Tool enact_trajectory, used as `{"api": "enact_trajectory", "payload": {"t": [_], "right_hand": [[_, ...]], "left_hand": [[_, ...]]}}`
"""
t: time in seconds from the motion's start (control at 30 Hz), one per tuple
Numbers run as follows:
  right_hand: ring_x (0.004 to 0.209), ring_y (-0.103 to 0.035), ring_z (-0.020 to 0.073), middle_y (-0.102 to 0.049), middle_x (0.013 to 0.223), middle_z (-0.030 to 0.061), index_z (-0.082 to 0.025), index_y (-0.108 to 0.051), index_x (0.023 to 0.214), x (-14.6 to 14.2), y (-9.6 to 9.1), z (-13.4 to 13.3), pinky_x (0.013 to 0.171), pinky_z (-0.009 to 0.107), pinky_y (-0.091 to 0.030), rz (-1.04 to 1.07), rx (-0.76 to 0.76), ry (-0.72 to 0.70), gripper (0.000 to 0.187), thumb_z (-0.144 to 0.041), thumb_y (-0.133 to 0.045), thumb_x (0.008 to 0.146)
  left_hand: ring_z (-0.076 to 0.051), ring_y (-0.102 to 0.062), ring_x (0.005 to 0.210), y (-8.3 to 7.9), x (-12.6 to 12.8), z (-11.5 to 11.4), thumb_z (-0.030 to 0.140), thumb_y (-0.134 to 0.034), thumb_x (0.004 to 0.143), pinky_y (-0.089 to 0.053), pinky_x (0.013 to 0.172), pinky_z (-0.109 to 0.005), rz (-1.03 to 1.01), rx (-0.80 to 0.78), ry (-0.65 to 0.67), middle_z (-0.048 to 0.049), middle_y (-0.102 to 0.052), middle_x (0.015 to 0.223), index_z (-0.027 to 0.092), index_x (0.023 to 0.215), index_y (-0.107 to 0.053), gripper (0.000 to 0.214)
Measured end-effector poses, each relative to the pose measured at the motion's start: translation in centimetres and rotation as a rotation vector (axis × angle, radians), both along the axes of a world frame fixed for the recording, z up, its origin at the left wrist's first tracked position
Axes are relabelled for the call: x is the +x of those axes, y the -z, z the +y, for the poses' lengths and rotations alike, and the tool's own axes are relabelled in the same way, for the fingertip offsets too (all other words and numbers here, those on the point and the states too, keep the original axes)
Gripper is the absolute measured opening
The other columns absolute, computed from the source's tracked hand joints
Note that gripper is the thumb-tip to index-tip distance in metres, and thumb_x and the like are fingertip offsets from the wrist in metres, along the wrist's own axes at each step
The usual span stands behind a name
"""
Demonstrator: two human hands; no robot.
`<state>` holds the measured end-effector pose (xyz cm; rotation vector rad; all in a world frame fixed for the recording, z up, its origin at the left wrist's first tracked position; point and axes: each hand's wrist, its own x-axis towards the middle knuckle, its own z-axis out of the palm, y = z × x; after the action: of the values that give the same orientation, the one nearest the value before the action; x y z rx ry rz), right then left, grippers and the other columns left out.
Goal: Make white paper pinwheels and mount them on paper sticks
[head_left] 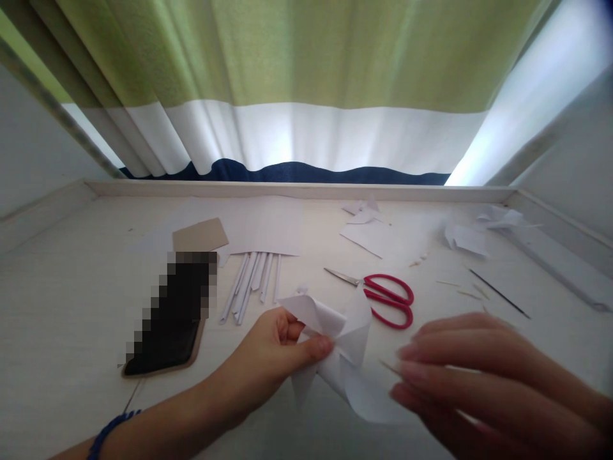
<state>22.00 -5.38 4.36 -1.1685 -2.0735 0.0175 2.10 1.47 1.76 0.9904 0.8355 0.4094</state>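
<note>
A white paper pinwheel (352, 342) with curled blades is pinched at its middle by my left hand (292, 345), thumb on top and fingers curled beneath. To its right, my right hand (460, 377), slightly blurred, holds a thin pale toothpick (390, 367) between thumb and fingers. The toothpick's tip points left at the pinwheel, with a gap between them. Just beyond the pinwheel lie scissors (387, 297) with red handles, their blades pointing left.
Rolled paper sticks (251, 281) lie beside a dark phone (175, 326). Behind are a brown card (200, 236) and white paper sheets (268, 223). Another folded paper piece (366, 227), a crumpled pinwheel on a stick (498, 220) and a thin black rod (498, 292) lie farther right. A curtain (287, 64) hangs behind.
</note>
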Motion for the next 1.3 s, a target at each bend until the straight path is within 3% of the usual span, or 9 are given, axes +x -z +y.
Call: {"api": "enact_trajectory", "payload": {"t": [0.07, 0.23, 0.47, 0.87, 1.1, 1.3], "right_hand": [[0.069, -0.058, 0.0156, -0.064, 0.074, 0.0014, -0.022, -0.063, 0.086, -1.3, 0.4, -0.1, 0.06, 0.025, -0.049, 0.0, -0.052, -0.053, 0.018, -0.012, -0.062, 0.07], [0.06, -0.056, 0.0128, -0.063, 0.066, 0.0009, -0.019, -0.065, 0.074, -3.3, 1.2, 0.4, 0.055, 0.024, -0.046, -0.008, 0.002, -0.033, 0.013, -0.013, -0.054, 0.077], [0.062, -0.055, 0.0133, -0.062, 0.072, 0.0013, -0.02, -0.063, 0.078, -3.1, 1.2, 0.0, 0.054, 0.023, -0.045, 0.041, -0.071, 0.027, 0.012, -0.011, -0.054, 0.075], [0.057, -0.054, 0.0117, -0.059, 0.066, 0.0, -0.02, -0.063, 0.08, -2.7, 1.8, 0.6, 0.049, 0.022, -0.043, 0.0, -0.033, 0.002, 0.011, -0.014, -0.054, 0.076], [0.056, -0.05, 0.0139, -0.058, 0.061, 0.0014, -0.018, -0.062, 0.075, -2.7, 2.0, 0.7, 0.048, 0.025, -0.041, -0.01, -0.062, -0.02, 0.016, -0.012, -0.047, 0.081], [0.056, -0.053, 0.0144, -0.06, 0.06, 0.0036, -0.013, -0.063, 0.077, -2.8, 1.4, 1.0, 0.049, 0.025, -0.043, -0.089, 0.039, -0.077, 0.019, -0.01, -0.045, 0.082]], "left_hand": [[-0.016, -0.062, 0.07, 0.1, 0.0, -0.3, 0.024, -0.064, 0.069, -0.045, 0.064, -0.022, -0.045, -0.046, -0.015, -0.0035, -0.067, 0.074, 0.012, 0.092, -0.061, 0.026], [-0.016, -0.061, 0.074, -0.1, -0.1, -0.5, 0.024, -0.062, 0.071, -0.046, 0.068, -0.023, -0.094, -0.006, -0.036, -0.0017, -0.068, 0.078, 0.016, 0.093, -0.063, 0.024], [-0.014, -0.061, 0.073, -0.8, -0.2, -0.4, 0.019, -0.063, 0.07, -0.045, 0.067, -0.02, -0.064, 0.028, -0.047, -0.0006, -0.068, 0.075, 0.016, 0.087, -0.067, 0.018], [-0.013, -0.058, 0.066, -1.3, -0.4, -0.5, 0.028, -0.062, 0.069, -0.042, 0.059, -0.018, 0.0, -0.034, -0.01, -0.0006, -0.066, 0.068, 0.015, 0.084, -0.067, 0.02], [-0.008, -0.052, 0.058, -0.8, -0.1, -0.5, 0.025, -0.059, 0.072, -0.041, 0.056, -0.016, 0.016, 0.079, -0.006, 0.0028, -0.061, 0.064, 0.016, 0.076, -0.066, 0.012], [-0.013, -0.054, 0.071, -1.3, -0.4, -0.6, 0.021, -0.052, 0.077, -0.042, 0.064, -0.019, 0.094, 0.295, 0.026, 0.0022, -0.063, 0.073, 0.017, 0.078, -0.064, 0.013]]}}
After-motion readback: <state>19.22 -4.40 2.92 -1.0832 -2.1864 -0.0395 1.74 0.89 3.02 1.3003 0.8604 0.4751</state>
